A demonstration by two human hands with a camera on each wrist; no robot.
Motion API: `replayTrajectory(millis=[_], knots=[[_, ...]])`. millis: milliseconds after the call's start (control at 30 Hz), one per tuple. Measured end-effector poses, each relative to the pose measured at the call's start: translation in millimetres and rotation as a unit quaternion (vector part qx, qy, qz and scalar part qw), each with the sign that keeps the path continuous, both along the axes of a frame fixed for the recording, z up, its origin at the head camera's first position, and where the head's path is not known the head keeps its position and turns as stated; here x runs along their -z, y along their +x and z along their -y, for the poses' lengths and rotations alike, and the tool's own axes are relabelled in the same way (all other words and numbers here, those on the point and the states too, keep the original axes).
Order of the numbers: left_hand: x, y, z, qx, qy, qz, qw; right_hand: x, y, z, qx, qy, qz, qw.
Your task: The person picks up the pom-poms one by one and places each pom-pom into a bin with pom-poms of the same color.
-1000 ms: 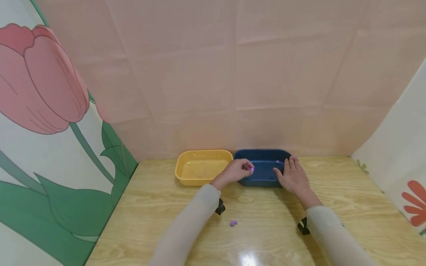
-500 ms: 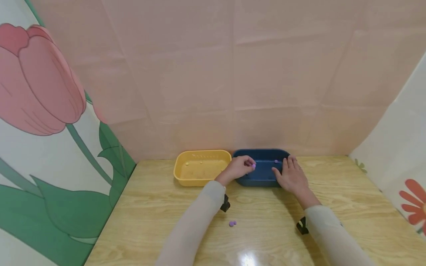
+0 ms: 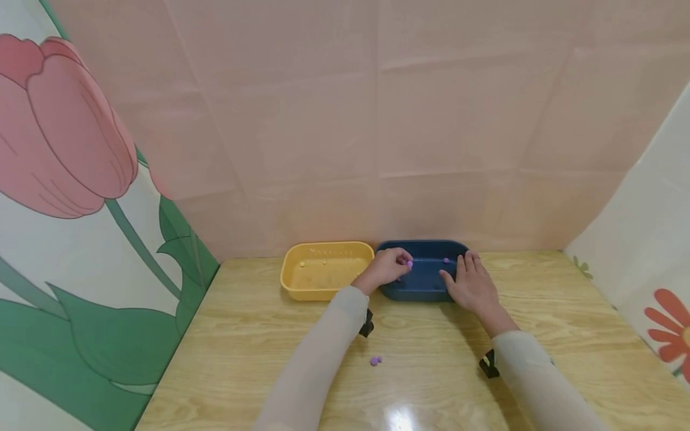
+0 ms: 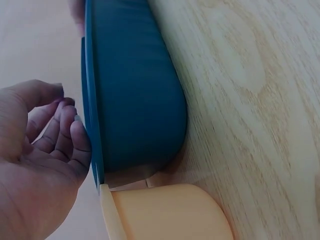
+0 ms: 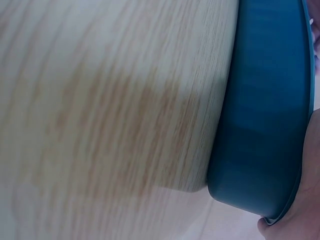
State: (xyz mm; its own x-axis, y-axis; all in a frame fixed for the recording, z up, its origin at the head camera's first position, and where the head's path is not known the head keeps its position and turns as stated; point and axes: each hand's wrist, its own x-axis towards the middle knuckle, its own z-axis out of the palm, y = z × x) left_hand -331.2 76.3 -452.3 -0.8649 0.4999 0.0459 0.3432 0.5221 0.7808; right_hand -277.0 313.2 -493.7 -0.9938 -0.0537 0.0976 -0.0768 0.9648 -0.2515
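In the head view my left hand [image 3: 384, 268] is above the left end of the dark blue tray [image 3: 423, 296], pinching a small purple ball [image 3: 409, 264] between thumb and fingertips. The left wrist view shows the same hand [image 4: 45, 150] beside the tray's rim, its fingers curled toward the thumb; the ball is hard to make out there. At the tray's right end my right hand [image 3: 474, 286] rests on the rim, fingers straight and thumb spread. Another purple ball [image 3: 446, 261] lies inside the blue tray.
A yellow tray [image 3: 312, 294] stands against the blue one on the left, holding several tiny yellowish balls. Two purple pieces [image 3: 374, 361] lie on the wooden table [image 3: 431, 359] nearer me. Behind the trays rises a pink cloth-like backdrop [image 3: 334, 149].
My left hand has shifted slightly to the right and farther over the blue tray, still pinching the purple ball. The right hand stays on the tray's rim.
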Motion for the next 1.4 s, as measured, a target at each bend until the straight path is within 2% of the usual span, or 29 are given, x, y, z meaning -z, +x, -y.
replayTrajectory(millis=[200, 433, 533, 800, 1200, 1400], knots=[[-2.3, 0.3, 1.5, 0.003, -0.003, 0.005, 1.0, -0.8, 0.0, 1, 0.002, 0.0, 0.005, 1.0], [-2.3, 2.0, 7.1, 0.013, -0.006, -0.012, 0.9998, -1.2, 0.4, 0, -0.002, 0.009, 0.007, 0.9999], [-5.7, 5.8, 10.8, 0.027, -0.01, -0.016, 0.9995, -1.2, 0.3, 0, -0.001, 0.008, 0.01, 0.9999], [-9.8, 16.7, 23.3, 0.076, -0.06, -0.069, 0.9929, -0.5, 0.0, -1, 0.002, 0.004, 0.005, 1.0], [-6.1, 32.2, 45.7, 0.121, -0.074, -0.077, 0.987, -0.4, 0.3, -3, -0.007, -0.002, 0.011, 0.9999], [-4.8, 43.8, 55.5, 0.15, -0.095, -0.095, 0.9796, 0.0, 0.1, -3, -0.007, -0.005, 0.012, 0.9999]])
